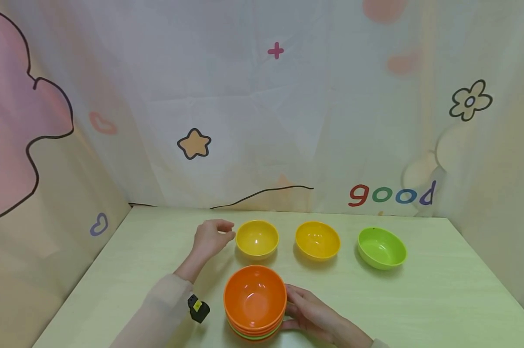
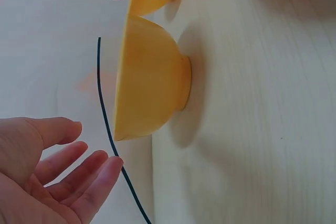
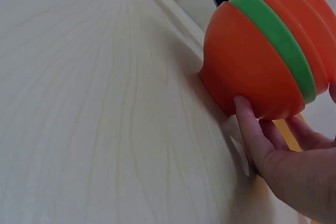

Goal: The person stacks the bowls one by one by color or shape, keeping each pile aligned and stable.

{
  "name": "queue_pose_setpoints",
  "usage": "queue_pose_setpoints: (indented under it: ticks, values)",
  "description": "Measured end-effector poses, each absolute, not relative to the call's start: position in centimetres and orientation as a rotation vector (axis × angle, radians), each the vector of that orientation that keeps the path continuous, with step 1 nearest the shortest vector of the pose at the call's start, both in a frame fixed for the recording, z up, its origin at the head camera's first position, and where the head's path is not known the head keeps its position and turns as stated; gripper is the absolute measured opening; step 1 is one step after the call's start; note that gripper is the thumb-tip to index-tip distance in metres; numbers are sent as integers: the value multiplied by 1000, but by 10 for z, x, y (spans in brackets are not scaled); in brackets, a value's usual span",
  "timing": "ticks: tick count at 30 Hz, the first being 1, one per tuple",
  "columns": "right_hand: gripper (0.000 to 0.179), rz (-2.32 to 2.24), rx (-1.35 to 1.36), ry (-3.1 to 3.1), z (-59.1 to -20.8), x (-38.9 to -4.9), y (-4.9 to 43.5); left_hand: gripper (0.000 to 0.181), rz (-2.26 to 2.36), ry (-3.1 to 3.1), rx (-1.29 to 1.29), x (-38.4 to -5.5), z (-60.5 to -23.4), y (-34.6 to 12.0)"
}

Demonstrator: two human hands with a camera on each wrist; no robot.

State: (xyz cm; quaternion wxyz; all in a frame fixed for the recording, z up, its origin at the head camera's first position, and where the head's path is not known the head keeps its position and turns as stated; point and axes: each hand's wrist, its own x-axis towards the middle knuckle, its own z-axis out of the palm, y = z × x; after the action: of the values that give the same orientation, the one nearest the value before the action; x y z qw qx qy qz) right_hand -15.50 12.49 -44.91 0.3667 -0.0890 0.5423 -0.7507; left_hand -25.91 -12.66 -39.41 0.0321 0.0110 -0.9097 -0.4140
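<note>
Bowl of pale yellow [image 1: 257,238], upright on the table [image 1: 435,295], sits at the left end of a row of three. Its mouth is round and faces up, so it has no long axis; the side of its rim is what matters to the nearer hand. That is the left hand [image 1: 211,237], just left of the rim, fingers loosely bent and thumb apart, holding nothing. The left wrist view shows a small gap between its fingertips and the rim.

Directly on the person's side of this bowl, near but apart from it, stands a stack of bowls [image 1: 255,297], orange with a green one among them, its mouth also facing up. The right hand [image 1: 309,311] holds the stack's right side with curved fingers, farther from the pale yellow bowl than the left.

Rightward along the row come a deeper yellow bowl [image 1: 318,240] and a green bowl [image 1: 382,248], each well apart from both hands. Behind everything hangs a printed cloth [image 1: 253,116].
</note>
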Motion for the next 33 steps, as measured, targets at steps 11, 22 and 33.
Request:
queue_pose_setpoints:
  ticks: [11, 22, 33]
  values:
    - [66, -1919, -216, 1403, -448, -156, 124, 31, -1338, -2803, 43, -269, -402, -123]
    - [68, -1925, -223, 1399, -449, -155, 124, 37, -1448, -2859, 108, -275, -404, -116]
    - [65, -1947, -209, 1404, -449, -153, 124, 38, -1484, -2887, 166, -278, -408, -110]
